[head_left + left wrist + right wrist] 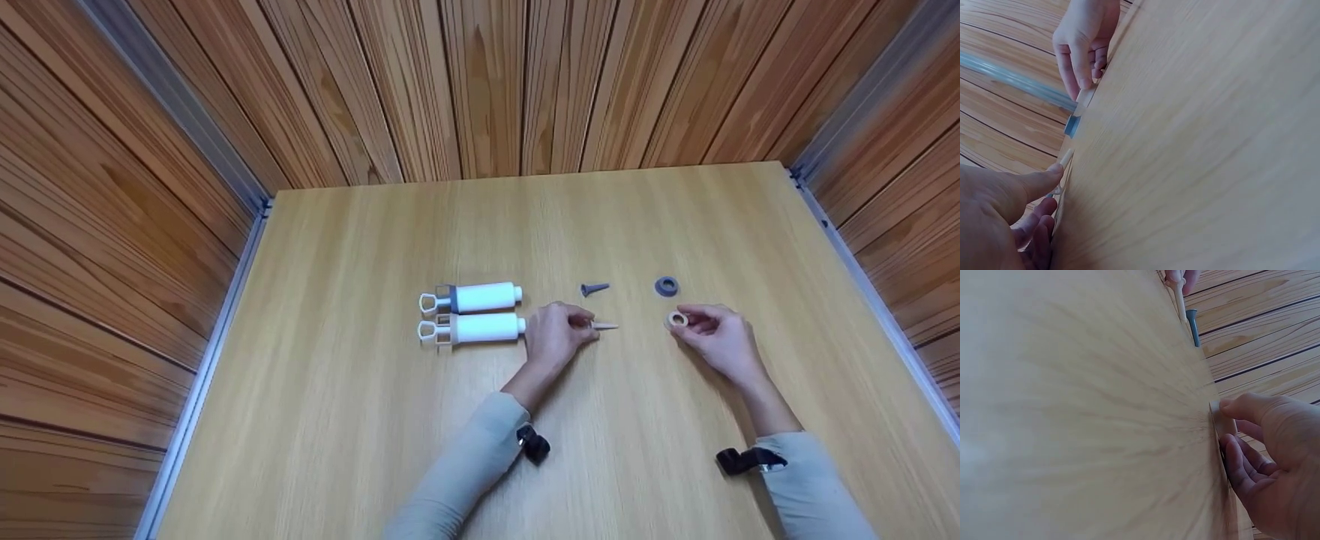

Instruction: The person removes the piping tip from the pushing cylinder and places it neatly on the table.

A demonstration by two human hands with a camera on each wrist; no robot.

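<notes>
My left hand (553,334) pinches a small beige tapered nozzle (606,326) between thumb and fingers, its narrow tip pointing right, low over the table. My right hand (721,341) holds a beige ring-shaped cap (671,320) by its edge, thumb and fingertips on it; in the right wrist view the cap (1223,419) appears edge-on by the tabletop. Just beyond the hands lie a dark grey-blue nozzle (595,289) and a matching ring cap (660,291). Left of my left hand are two white plunger tubes (486,298) (486,328) with loop handles.
The tubes lie side by side on the wooden tabletop (337,412), handles to the left; one has a dark collar (453,299), the other a beige collar (454,329). Wood-plank walls (487,90) and metal rails (202,360) border the table.
</notes>
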